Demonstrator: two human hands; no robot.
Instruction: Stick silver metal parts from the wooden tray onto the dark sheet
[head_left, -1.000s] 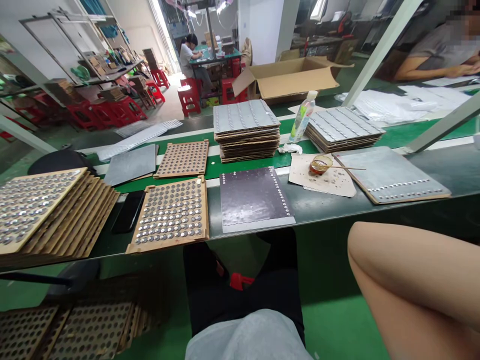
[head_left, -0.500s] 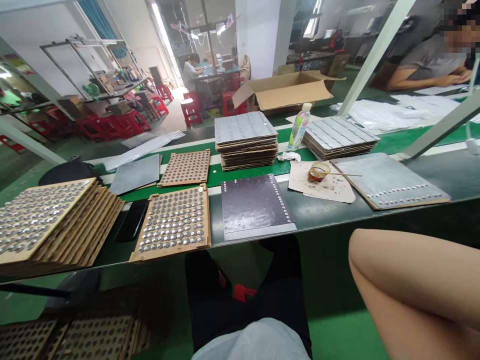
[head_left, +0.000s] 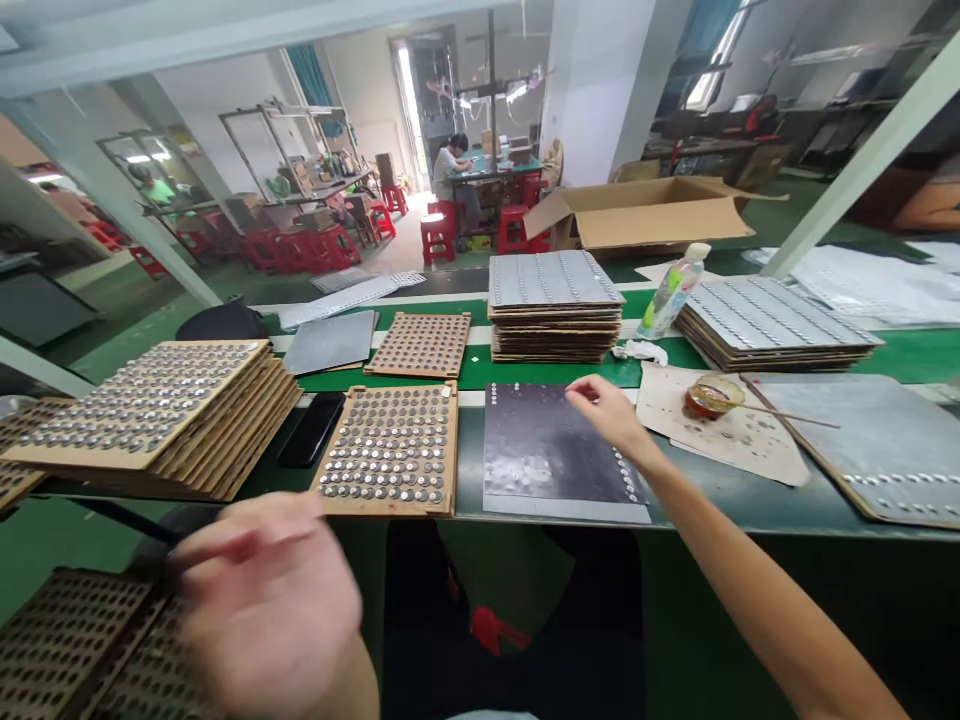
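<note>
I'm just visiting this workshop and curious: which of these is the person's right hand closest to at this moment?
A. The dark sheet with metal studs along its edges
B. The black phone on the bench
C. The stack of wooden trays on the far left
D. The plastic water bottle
A. The right hand is reaching out over the dark sheet, with its fingertips above the sheet's upper part.

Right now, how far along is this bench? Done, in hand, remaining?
Looks done: the stacked grey sheets, carrying rows of metal discs. In hand: the dark sheet, discs only along its edges, right hand just over it. Remaining: the wooden tray and tray stack, both still full of discs. The left hand is blurred.
</note>
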